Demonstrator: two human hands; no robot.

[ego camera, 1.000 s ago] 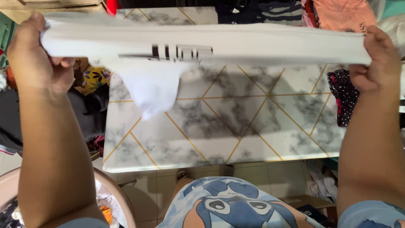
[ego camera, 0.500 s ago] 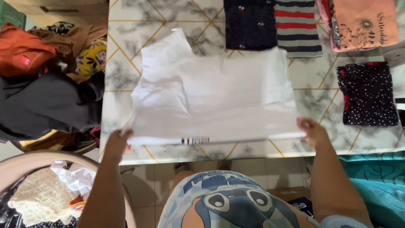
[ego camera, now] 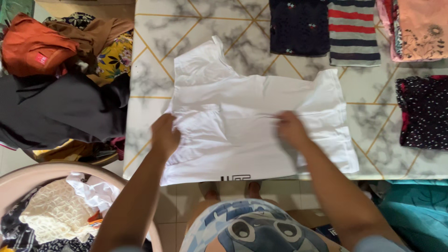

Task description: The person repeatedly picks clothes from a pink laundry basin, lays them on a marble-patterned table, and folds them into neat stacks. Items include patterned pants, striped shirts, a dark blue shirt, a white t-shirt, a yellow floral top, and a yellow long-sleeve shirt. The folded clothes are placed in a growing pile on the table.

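A white T-shirt [ego camera: 242,135] lies spread on the marble-patterned table [ego camera: 149,79], its hem with a dark print hanging over the near edge. My left hand [ego camera: 164,135] rests on the shirt's left side, fingers curled at the sleeve seam. My right hand [ego camera: 290,128] presses on the shirt's middle right, fingers bent and pinching a crease of the cloth.
Folded garments line the table's back and right: a dark navy one [ego camera: 298,28], a striped one [ego camera: 352,32], a peach one [ego camera: 417,28], a dark dotted one [ego camera: 424,112]. A heap of clothes [ego camera: 56,93] sits left. A pink basin [ego camera: 28,175] with laundry stands at lower left.
The shirt went from being held up stretched between both hands to lying flat on the table. Both hands left its corners and now sit on top of the cloth.
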